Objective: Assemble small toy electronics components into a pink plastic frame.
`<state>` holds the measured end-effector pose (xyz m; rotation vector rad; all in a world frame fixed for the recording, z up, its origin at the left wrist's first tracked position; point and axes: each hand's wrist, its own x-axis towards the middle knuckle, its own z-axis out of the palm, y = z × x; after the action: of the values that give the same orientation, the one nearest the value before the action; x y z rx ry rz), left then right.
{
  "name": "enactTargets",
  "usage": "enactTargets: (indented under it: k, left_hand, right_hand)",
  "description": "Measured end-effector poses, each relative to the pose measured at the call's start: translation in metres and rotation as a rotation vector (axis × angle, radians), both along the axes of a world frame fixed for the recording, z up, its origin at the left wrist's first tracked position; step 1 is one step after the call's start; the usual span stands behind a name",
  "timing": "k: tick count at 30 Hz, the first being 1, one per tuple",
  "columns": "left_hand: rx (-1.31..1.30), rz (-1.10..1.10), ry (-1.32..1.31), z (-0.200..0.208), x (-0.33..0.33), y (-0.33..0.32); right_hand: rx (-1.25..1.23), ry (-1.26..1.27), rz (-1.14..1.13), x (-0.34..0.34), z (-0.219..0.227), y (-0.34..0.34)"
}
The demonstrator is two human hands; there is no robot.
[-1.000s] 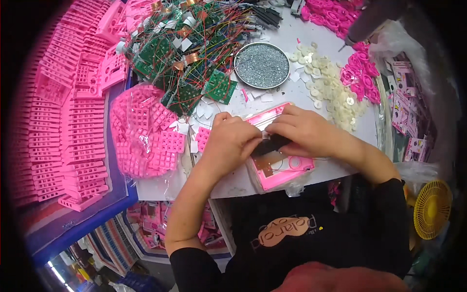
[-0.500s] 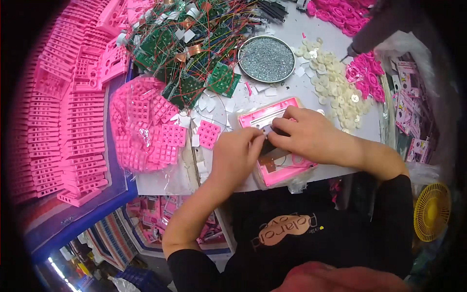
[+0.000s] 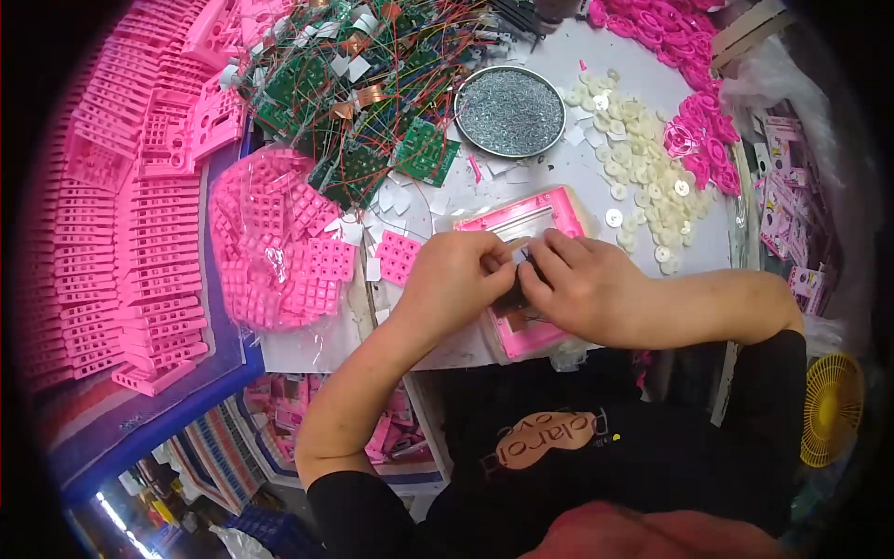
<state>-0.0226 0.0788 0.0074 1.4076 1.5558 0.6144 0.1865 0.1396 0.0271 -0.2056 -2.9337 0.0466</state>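
In front of me a pink plastic case (image 3: pixel 510 220) lies on the table in a pale holder, its inside facing up. Over its middle my left hand (image 3: pixel 458 278) is closed, thumb and forefinger pinched together. My right hand (image 3: pixel 589 287) meets it from the other side, fingers bent and closed around the same spot. A small dark part (image 3: pixel 510 300) shows in the case under the fingertips. What exactly the fingers pinch is too small and covered to make out. Both hands hide much of the case's near half.
A round tin of small screws (image 3: pixel 510 112) stands behind the case. Green circuit boards (image 3: pixel 425 154) with tangled wires pile up back left. Pink keypads (image 3: pixel 279 270) fill a bag at left, beside stacked pink shells (image 3: pixel 158 252). Cream discs (image 3: pixel 643 168) and pink parts (image 3: pixel 703 140) lie right.
My right hand and forearm have come a little nearer to me, and the fingertips have shifted over the case. The dark tool at the upper right is gone from its spot.
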Motion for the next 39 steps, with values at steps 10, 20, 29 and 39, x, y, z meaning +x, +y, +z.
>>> enactTargets:
  k: [10, 20, 29, 39]
  left_hand:
    - [-0.027, -0.059, 0.024, 0.002, -0.002, 0.007]
    - [0.440, 0.126, 0.566, 0.008, -0.008, 0.101]
    - [0.745, 0.070, 0.912, -0.046, -0.004, 0.139]
    - [0.864, -0.023, 0.606, 0.023, 0.029, 0.018]
  right_hand:
    - [0.112, 0.020, 0.021, 0.010, -0.004, 0.002]
    - [-0.341, 0.662, -0.293, 0.038, 0.065, 0.111]
    - [-0.967, 1.155, -0.321, 0.050, 0.053, 0.173]
    - [-1.486, 0.911, 0.021, 0.017, 0.042, 0.070]
